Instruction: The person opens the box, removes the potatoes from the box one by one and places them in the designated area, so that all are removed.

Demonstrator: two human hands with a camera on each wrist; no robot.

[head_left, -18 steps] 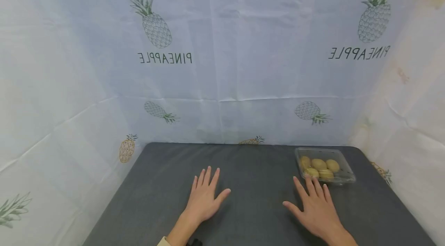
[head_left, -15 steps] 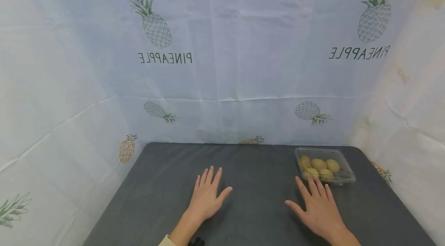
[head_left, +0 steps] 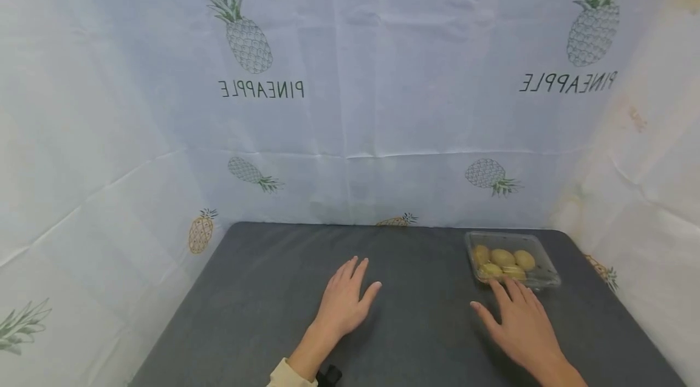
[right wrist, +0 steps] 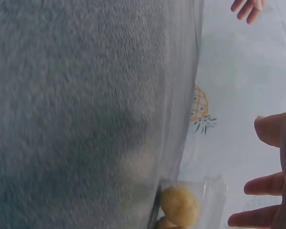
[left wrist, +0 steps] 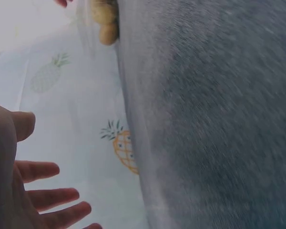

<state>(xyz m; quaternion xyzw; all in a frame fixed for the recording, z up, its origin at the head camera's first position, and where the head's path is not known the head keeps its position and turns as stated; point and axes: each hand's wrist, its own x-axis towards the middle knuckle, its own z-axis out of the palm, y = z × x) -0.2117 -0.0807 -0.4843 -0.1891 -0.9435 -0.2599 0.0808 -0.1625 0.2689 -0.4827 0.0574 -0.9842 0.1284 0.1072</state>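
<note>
In the head view my left hand (head_left: 340,307) hovers over the middle of the dark tabletop with fingers extended and thumb out, holding nothing. My right hand (head_left: 524,327) is held palm down at the right, its fingers extended too. Its fingertips overlap the near edge of a clear plastic box (head_left: 541,279) in this view. Inside the box lie several round yellow-brown things (head_left: 502,257), like small potatoes or fruit. The left wrist view shows the spread fingers (left wrist: 52,198) of that hand; the right wrist view catches the box (right wrist: 213,202) beyond the right fingers (right wrist: 264,183).
The dark grey cloth-covered table (head_left: 262,290) has rounded far corners. A white curtain (head_left: 350,101) printed with pineapples surrounds it at the back and both sides. A small black object (head_left: 330,375) shows beside the left wrist, below a cream sleeve (head_left: 290,375).
Both hands have drifted to the right, the left one also slightly forward. The fingers of both hands have come closer together. The box stays in place.
</note>
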